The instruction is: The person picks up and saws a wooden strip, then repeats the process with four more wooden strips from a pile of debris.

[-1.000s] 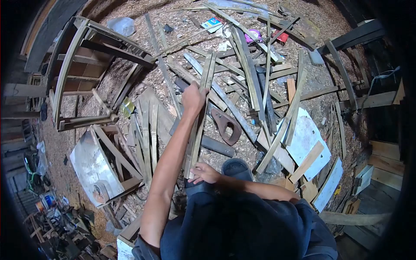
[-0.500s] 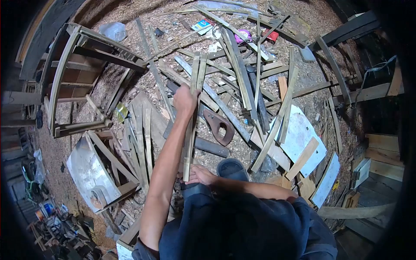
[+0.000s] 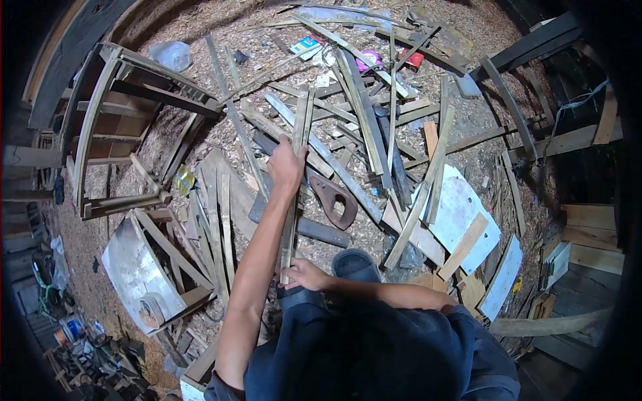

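Note:
Long, narrow wooden strips (image 3: 300, 113) lie together lengthwise in front of me, pointing away from my body. My left hand (image 3: 286, 166) is closed around them near the middle. At their near end, my right hand (image 3: 305, 275) grips the strips with its thumb and fingers, close above my dark sandal. Just right of the strips lies a handsaw with a brown handle (image 3: 334, 202); its blade is mostly hidden. A dark bar (image 3: 322, 232) rests on the ground below the saw handle, passing behind the strips.
Loose wood pieces (image 3: 361, 110) cover the wood-chip floor ahead. A wooden frame (image 3: 97, 127) stands at left, above a white-panelled wooden piece (image 3: 140, 274). White boards (image 3: 461, 214) lie at right. My other sandal (image 3: 356, 264) is close by.
My right hand has shifted slightly left, and its fingers now close over the strips' near end. The strips' far ends sit slightly lower in view. My left hand keeps its grip.

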Demonstrator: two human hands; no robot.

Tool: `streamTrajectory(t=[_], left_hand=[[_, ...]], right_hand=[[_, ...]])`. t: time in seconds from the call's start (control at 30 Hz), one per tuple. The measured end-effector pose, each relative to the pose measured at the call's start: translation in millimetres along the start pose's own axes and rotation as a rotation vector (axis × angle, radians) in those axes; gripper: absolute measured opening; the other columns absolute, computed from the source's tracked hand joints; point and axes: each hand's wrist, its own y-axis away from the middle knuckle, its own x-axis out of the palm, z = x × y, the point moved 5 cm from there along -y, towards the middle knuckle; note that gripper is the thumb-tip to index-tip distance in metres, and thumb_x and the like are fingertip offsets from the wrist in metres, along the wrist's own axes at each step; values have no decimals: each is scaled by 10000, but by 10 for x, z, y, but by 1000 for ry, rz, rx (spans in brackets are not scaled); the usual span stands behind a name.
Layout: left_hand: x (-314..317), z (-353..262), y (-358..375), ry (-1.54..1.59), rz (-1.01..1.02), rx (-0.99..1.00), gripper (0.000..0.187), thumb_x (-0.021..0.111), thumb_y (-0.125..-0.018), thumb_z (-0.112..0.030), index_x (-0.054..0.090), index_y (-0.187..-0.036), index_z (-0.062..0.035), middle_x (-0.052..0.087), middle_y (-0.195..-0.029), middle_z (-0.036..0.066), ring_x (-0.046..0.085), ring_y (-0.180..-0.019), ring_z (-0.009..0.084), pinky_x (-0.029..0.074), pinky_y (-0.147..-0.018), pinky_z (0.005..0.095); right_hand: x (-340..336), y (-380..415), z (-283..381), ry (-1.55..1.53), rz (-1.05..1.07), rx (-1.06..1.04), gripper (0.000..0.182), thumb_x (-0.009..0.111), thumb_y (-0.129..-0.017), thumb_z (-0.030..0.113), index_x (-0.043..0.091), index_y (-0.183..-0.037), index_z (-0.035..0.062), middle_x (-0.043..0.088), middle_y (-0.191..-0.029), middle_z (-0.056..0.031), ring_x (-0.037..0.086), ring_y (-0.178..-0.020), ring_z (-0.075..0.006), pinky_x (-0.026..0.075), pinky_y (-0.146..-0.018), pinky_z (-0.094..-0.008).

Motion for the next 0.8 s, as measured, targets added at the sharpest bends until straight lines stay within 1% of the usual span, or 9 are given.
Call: streamTrajectory(t=[0.07, 0.2, 0.27, 0.33, 0.4, 0.53, 0.7, 0.73, 0.8], left_hand=[[25, 0, -5, -52, 9, 30, 437, 665, -832, -310, 500, -1084, 7, 643, -877, 231, 634, -815, 428, 489, -731, 501], [114, -45, 55, -118, -22, 109, 412, 643, -853, -308, 489, -1077, 3, 624, -928, 229, 634, -811, 432, 497, -717, 503], [156, -103, 101, -216, -23, 119, 403, 611, -879, -330, 464, -1093, -22, 597, -1014, 224, 645, -779, 422, 519, -672, 501], [246, -82, 121, -248, -22, 129, 403, 596, -887, -346, 449, -1100, -37, 587, -1029, 222, 649, -752, 413, 526, -639, 496], [298, -70, 136, -302, -56, 151, 400, 545, -914, -381, 401, -1126, -74, 572, -1041, 209, 656, -681, 392, 542, -576, 477], [380, -16, 127, -325, 32, 104, 381, 502, -940, -374, 376, -1162, -91, 584, -1011, 216, 654, -692, 402, 542, -580, 482], [396, 33, 136, -227, 42, 24, 369, 480, -953, -350, 365, -1170, -74, 574, -976, 252, 637, -755, 447, 531, -622, 500], [395, 58, 151, -172, 22, 13, 365, 471, -959, -341, 359, -1170, -64, 569, -965, 264, 628, -780, 464, 526, -639, 508], [408, 70, 211, -147, 37, 25, 362, 461, -963, -331, 355, -1167, -52, 564, -974, 283, 621, -794, 473, 517, -654, 520]], right_hand=[[17, 9, 14, 7, -18, 7, 324, 479, -986, 247, 474, -1257, 70, 623, -1098, -102, 636, -957, -226, 522, -862, -407], [68, 42, 57, 3, -27, -26, 333, 482, -986, 254, 466, -1260, 65, 621, -1088, -107, 635, -969, -234, 529, -851, -414], [53, 8, 27, 27, -24, -44, 342, 484, -986, 261, 464, -1259, 57, 617, -1091, -112, 637, -966, -242, 535, -843, -416], [64, -11, 26, 47, -24, -61, 351, 485, -986, 269, 461, -1258, 48, 613, -1093, -117, 639, -963, -250, 540, -834, -419], [57, -36, -15, 57, -31, -44, 399, 482, -983, 267, 444, -1248, -28, 562, -1143, -156, 608, -1015, -266, 573, -788, -376], [42, -44, -34, 63, -98, -61, 434, 505, -973, 292, 447, -1234, -50, 569, -1122, -174, 634, -961, -284, 577, -753, -358], [32, -37, -52, 259, -168, -37, 487, 510, -968, 333, 441, -1209, -84, 593, -1070, -219, 690, -762, -315, 554, -659, -363], [35, -70, -95, 259, -167, -39, 487, 510, -968, 333, 441, -1209, -84, 593, -1070, -219, 690, -762, -315, 554, -659, -363], [80, -119, -104, 358, -117, -37, 545, 498, -969, 364, 404, -1261, -86, 576, -1100, -224, 670, -883, -301, 586, -728, -364]])
